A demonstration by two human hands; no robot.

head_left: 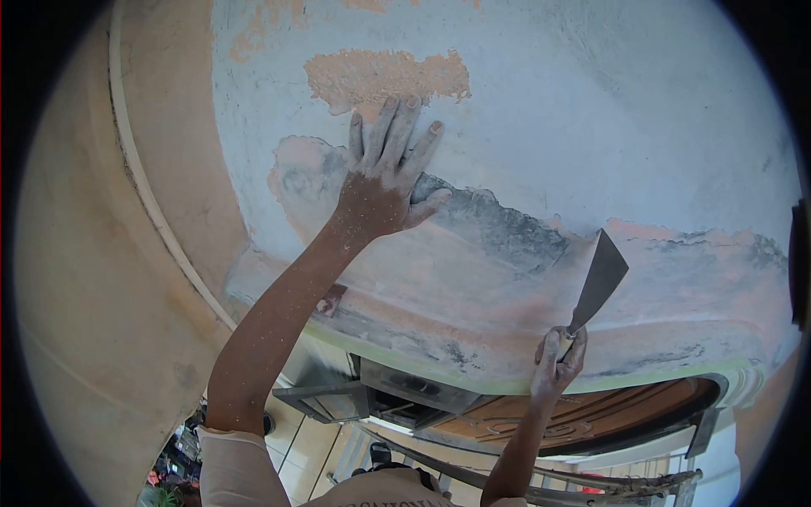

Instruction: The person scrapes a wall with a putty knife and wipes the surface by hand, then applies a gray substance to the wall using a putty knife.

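My left hand [382, 173] lies flat on the wall, fingers spread, coated in pale dust. Its fingertips reach the lower edge of a peeled, orange-pink patch [384, 74], and its thumb rests by a dark grey bare strip [498, 221]. Lower and to the right, my right hand [559, 362] is wrapped around the handle of a putty knife [601, 275]. The wide metal blade points up, its corner close to the ragged paint edge in this view. Whitish-blue paint [574, 118] covers the wall above.
A moulded ledge [507, 359] runs beneath the scraped area, above a brown wooden door panel [583, 414] and an opened metal-framed window [329, 401]. Scaffold bars [608, 486] cross below. Tiled floor [296, 448] shows far down. A beige wall [93, 253] stands at left.
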